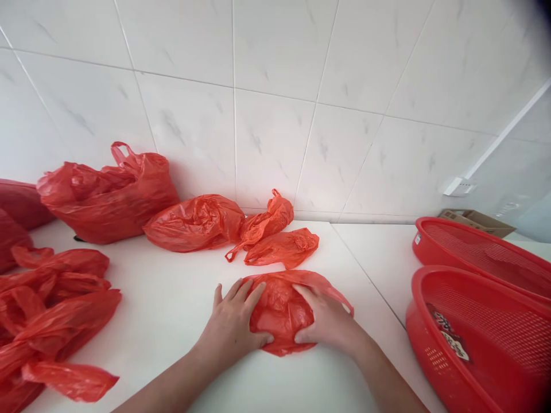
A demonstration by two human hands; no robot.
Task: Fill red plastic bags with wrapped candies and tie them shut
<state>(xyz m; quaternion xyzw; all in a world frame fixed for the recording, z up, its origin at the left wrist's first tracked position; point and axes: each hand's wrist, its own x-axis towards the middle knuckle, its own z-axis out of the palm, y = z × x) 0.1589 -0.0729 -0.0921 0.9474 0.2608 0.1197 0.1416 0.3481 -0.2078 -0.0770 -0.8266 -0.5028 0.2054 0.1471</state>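
Observation:
A crumpled red plastic bag (282,310) lies on the white table in front of me, between my two hands. My left hand (236,318) rests on its left side, fingers spread and the thumb touching the near part. On the right side, my right hand (325,318) presses against the bag with thumb and forefinger apart. One loop of the bag (340,295) sticks out behind the right hand. What the bag contains, if anything, I cannot make out. Just beyond it lies a small flattened red bag (284,248), beside a twisted red bag (273,217).
A rounded red bag (196,222) and a large full one (109,195) stand along the tiled wall. Several knotted red bags (51,304) fill the left side. At right are two red plastic baskets (424,332), the nearer holding a dark printed packet (450,338). Behind them sits a cardboard box (486,222).

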